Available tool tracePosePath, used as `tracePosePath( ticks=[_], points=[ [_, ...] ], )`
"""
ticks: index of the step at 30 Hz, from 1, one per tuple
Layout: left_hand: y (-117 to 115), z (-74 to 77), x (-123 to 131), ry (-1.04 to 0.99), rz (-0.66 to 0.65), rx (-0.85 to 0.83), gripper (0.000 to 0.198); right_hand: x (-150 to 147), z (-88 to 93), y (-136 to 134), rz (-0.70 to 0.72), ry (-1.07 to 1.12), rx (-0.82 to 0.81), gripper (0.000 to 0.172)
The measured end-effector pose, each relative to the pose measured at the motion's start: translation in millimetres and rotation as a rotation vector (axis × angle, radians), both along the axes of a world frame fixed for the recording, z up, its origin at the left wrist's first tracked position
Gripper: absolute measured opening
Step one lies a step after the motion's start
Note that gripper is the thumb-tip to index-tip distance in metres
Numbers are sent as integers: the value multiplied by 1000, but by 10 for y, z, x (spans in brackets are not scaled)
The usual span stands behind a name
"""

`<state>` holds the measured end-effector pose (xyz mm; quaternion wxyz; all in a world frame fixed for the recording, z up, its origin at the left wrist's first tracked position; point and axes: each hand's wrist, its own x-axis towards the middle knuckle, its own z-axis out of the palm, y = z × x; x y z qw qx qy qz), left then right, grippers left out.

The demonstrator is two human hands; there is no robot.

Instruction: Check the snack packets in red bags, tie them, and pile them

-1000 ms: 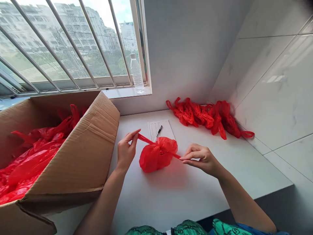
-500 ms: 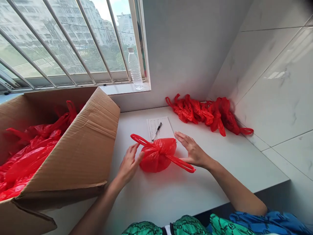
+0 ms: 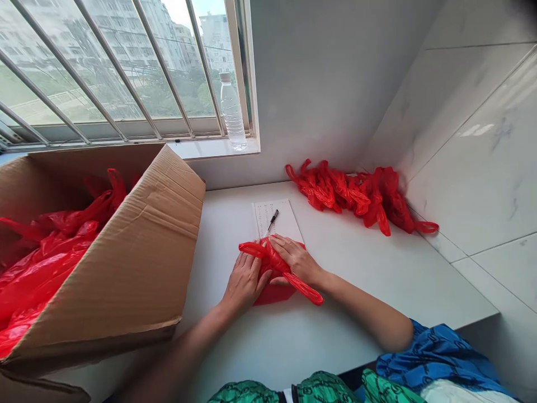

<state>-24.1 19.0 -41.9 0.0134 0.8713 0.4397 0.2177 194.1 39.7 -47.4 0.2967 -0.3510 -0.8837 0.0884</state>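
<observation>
A knotted red plastic bag (image 3: 271, 296) lies on the white table in front of me, squashed lower between my two hands. Its handle loops stick out to the upper left and lower right. My left hand (image 3: 244, 282) lies over the bag's left side, fingers stretched forward and thumb pointing inward. On the other side, my right hand (image 3: 298, 262) presses flat on the bag from above, with its fingers extended. Parts of the bag are hidden under both hands. Just behind it lies a printed paper sheet (image 3: 283, 215) with a black pen (image 3: 272, 219) on it.
A large cardboard box (image 3: 138, 263) holding red plastic bags (image 3: 50, 263) stands on the left. More red bags (image 3: 352, 193) are bunched against the back wall at the right. A clear bottle (image 3: 232, 115) stands on the sill by the barred window. The table (image 3: 377, 268) ends near my body.
Both hands have moved inward from beside the bag and now press on it. The bag has flattened from a rounded puffy shape, and its handles have shifted.
</observation>
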Motion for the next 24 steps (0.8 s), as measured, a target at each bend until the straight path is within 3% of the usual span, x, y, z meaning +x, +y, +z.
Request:
tracePosePath(
  ticks=[24],
  points=[
    [-25,-163,59,2,22,-122,66,-39,-141,-34,-10,-70,-44,90]
  ],
)
